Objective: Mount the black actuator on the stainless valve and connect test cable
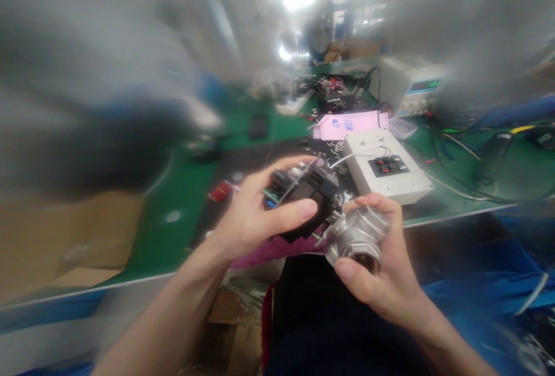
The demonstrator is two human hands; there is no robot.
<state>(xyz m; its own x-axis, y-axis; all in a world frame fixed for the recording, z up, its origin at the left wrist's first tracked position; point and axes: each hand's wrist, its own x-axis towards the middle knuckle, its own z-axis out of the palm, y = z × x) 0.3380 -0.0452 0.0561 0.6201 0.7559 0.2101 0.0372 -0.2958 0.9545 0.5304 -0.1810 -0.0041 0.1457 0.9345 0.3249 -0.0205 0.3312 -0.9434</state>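
- A green workbench (160,251) spreads beneath and beyond your two-handed grip, a dark mat (247,162) lying on it just past your fingers.
- A pale bench instrument (395,87) with a lit green readout stands beyond your grip to the right, well apart from it.
- A white box (356,159) sits just beyond your right hand (392,277), its top carrying a black panel (373,165) with red parts.
- Pink sheets (355,124) lie farther out, past the white box's far left corner.
- A black device (321,191) is held above the bench's near edge by your left hand (251,211), which is closed around it, thumb across the face, fingers behind.
- A silver metal fitting (358,231) is in your right hand, fingers curled around its far side, thumb by the round opening. It meets the device between your hands; whether the two are fastened, you cannot tell from here.
- A red item (221,192) rests left of your left hand, blurred.
- Small metal pieces (336,147) lie scattered just beyond the device.
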